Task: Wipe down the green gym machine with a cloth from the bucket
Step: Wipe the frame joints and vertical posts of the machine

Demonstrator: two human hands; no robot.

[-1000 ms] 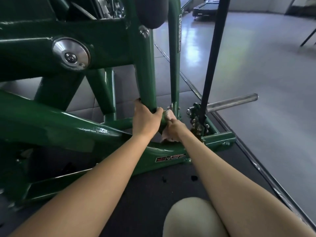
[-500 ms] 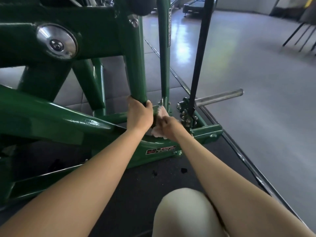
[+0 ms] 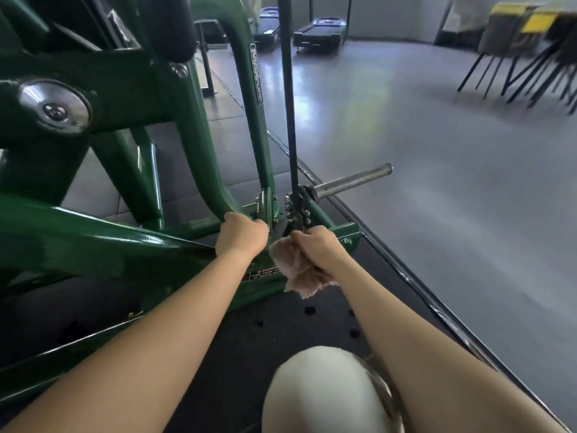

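Grey gym floor [image 3: 452, 198] runs to blurred chairs [image 3: 524, 42] at two o'clock. The green gym machine [image 3: 93, 239] fills nine to twelve o'clock. At centre, the left hand [image 3: 242, 234] has its fingers wrapped round the foot of an upright tube. Just at its three o'clock, the right hand [image 3: 315, 248] clenches a pink cloth [image 3: 296, 270] in front of the base rail.

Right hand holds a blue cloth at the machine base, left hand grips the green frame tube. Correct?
Not quite. The head view shows the cloth is pale pink, not blue. The rest stands: the right hand holds it at the machine base, and the left hand grips the green frame tube.
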